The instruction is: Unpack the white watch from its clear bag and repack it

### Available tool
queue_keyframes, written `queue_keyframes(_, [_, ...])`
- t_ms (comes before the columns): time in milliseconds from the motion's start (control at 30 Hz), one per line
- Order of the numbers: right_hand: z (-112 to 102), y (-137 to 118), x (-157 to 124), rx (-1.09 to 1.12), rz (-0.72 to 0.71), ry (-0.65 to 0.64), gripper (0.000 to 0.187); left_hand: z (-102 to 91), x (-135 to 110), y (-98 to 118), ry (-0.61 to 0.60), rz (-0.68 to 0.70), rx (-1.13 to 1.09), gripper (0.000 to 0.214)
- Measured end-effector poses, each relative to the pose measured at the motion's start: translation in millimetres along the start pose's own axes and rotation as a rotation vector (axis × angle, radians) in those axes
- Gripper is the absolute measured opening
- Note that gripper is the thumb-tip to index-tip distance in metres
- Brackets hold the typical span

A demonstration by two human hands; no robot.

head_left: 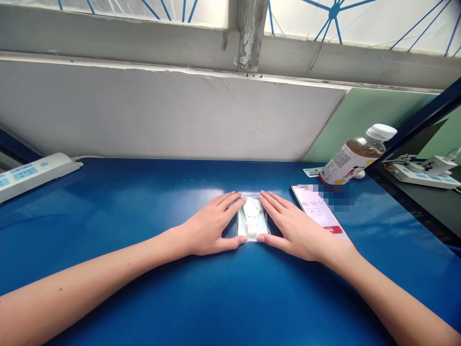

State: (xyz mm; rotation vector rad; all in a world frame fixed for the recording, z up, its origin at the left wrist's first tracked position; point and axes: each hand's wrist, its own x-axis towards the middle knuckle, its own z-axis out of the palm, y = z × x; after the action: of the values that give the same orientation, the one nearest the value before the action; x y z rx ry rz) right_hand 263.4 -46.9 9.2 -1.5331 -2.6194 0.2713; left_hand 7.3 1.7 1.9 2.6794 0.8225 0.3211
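Both hands lie flat, palms down, fingers stretched out and close together, gripping nothing. The left hand [211, 226] and the right hand [295, 228] face each other across a small clear plastic pouch [252, 218]. The fingertips of each hand rest on the pouch's long edges, and the two thumbs meet its near end. The pouch lies flat on the blue table [144, 206], right between the hands, with a white part sealed inside it; what that part is cannot be told. Just beyond the right hand's outer edge lies a phone [320, 211], face up, its screen showing a running timer and a red button. Farther out on that side, past the phone, a bottle [355, 156] of brownish drink with a white cap leans over, and a small label card [312, 171] lies just beside its base. Beyond the table's right edge a white power strip [421, 175] with plugs in it sits on a dark surface. Well apart from the left hand, at the table's far left, lies another white power strip [32, 174]. Ahead of the fingertips a white wall panel [162, 115] rises behind the table.
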Motion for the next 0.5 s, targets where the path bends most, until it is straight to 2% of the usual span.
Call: queue_keyframes(500, [-2.7, -1.8, 0.4, 0.010, 0.017, -0.029, 0.092, 0.5, 0.4, -0.1, -0.012, -0.006, -0.004, 0.078])
